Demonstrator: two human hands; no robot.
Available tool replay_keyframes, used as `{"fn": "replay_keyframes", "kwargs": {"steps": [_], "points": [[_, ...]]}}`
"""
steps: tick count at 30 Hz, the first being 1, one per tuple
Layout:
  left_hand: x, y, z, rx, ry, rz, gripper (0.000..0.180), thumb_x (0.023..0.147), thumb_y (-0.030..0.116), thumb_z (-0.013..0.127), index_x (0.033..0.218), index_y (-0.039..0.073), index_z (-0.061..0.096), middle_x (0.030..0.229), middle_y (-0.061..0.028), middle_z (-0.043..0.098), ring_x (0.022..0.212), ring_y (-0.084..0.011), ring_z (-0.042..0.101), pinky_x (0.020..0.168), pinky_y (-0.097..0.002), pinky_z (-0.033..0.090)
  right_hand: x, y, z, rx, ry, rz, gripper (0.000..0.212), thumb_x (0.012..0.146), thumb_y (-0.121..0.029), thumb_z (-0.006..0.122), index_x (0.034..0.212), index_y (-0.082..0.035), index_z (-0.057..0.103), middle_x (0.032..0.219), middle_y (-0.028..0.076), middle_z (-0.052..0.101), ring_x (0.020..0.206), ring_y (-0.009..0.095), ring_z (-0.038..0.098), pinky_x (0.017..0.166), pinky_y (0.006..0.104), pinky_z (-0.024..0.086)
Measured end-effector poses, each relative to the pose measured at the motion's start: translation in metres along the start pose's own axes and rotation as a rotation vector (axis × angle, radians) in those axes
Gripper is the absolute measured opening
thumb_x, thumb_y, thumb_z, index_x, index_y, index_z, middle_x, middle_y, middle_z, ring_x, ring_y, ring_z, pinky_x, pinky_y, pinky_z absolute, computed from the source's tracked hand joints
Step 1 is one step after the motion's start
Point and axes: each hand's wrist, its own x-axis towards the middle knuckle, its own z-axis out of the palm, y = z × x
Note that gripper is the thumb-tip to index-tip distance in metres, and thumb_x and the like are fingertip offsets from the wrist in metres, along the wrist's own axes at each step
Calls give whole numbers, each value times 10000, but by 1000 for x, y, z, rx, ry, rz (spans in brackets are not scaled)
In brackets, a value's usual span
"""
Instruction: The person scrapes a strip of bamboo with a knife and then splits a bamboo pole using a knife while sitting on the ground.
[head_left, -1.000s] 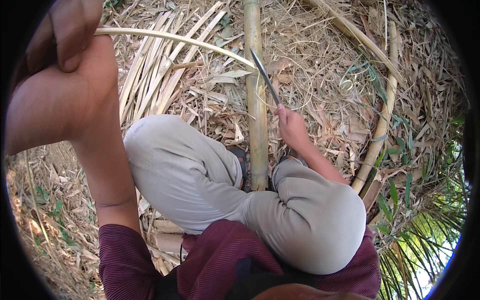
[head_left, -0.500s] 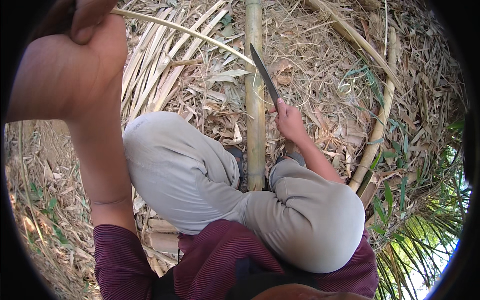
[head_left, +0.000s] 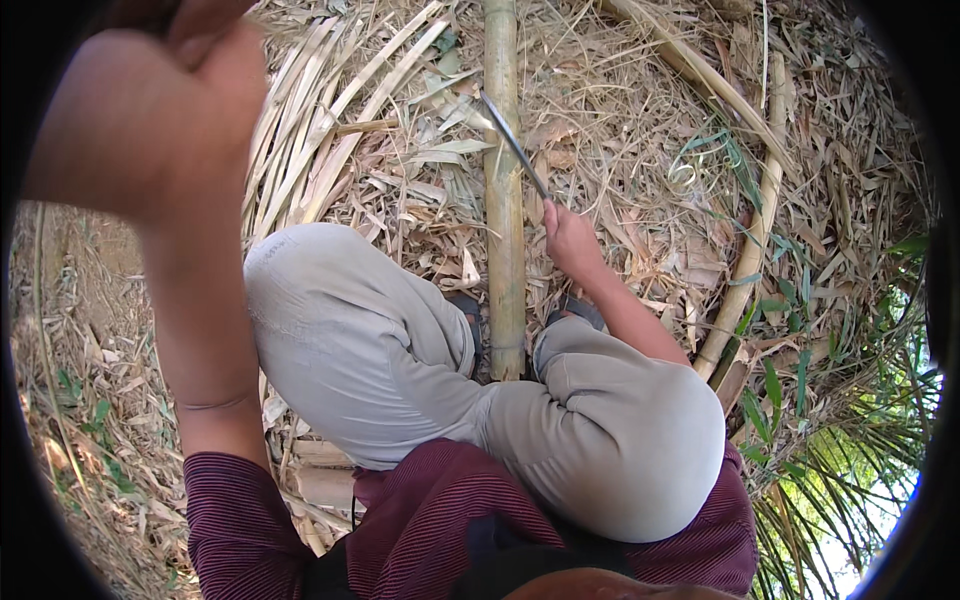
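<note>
My right hand is closed round the handle of a long knife. Its dark blade points up and left across a bamboo pole, turned nearly edge-on; I cannot tell whether it touches. The pole lies lengthwise between my feet. Raised high at the upper left, close to the camera and blurred, my left hand has its fingers curled at the picture's top edge. The pale bamboo strip it held a moment ago does not show clearly now.
Split bamboo strips lie in a bundle left of the pole. A curved bamboo stem runs along the right. Dry leaves and shavings cover the ground. My bent knees flank the pole, and green fronds stand at the lower right.
My left hand has shifted slightly upward, and the strip that ran from it to the pole has dropped from sight. The knife has tilted further left, its blade rolled edge-on.
</note>
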Motion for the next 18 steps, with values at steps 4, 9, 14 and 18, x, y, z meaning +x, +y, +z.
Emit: {"fn": "replay_keyframes", "kwargs": {"steps": [4,9,14,18], "points": [[-2,-7,6,-30,-91,-38,300,909,344,440,731,103,435,602,-19,300,492,-135,272,542,-321,240,-6,-11,13,95,39,-36,503,1041,-312,439,776,75,622,719,331,595,713,521,593,683,575,465],[4,-7,5,-46,-201,-92,316,934,356,421,755,96,447,614,-26,315,499,-137,285,547,-323,248,-14,-15,7,116,35,6,502,1036,-336,455,791,61,640,707,309,597,693,507,592,661,548,468],[7,4,10,91,-47,-62,350,952,388,418,832,70,501,695,-56,413,539,-147,326,567,-327,265,-19,-4,-1,203,-24,135,525,1022,-429,479,852,21,689,604,211,585,581,350,599,593,438,469],[22,-14,28,236,223,59,383,1012,421,430,950,59,540,836,-88,524,667,-187,509,628,-343,381,-22,15,2,128,9,145,537,1002,-466,513,843,12,700,575,166,582,538,266,588,578,406,465]]}}
